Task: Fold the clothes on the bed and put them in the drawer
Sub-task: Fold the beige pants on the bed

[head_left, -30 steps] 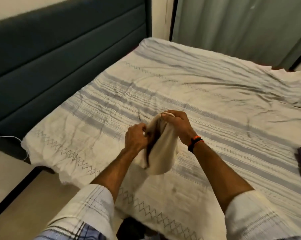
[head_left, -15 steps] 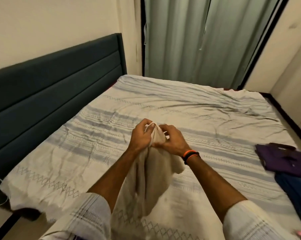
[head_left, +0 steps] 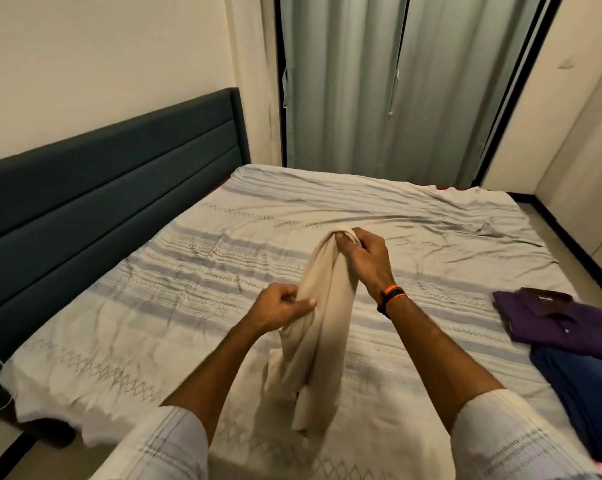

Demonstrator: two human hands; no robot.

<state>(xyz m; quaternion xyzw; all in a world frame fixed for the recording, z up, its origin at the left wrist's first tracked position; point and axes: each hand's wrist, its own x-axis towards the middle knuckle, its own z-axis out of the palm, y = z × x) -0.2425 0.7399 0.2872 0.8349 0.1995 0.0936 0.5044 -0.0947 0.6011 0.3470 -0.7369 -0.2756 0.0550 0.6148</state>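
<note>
Since half a second ago, our left hand (head_left: 280, 306) has slid down the beige garment (head_left: 318, 327), fingers pinching its edge, while our right hand (head_left: 362, 252) grips the top, holding it above the bed (head_left: 154, 306). We judge the bunched cloth may twist or slip, spoiling the fold. A purple shirt (head_left: 556, 318) and blue garment (head_left: 583, 386) lie well apart at right, obstructing nothing.

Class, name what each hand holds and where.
Right hand grips the beige garment at its bunched top; left hand pinches its side edge, lower down.
</note>
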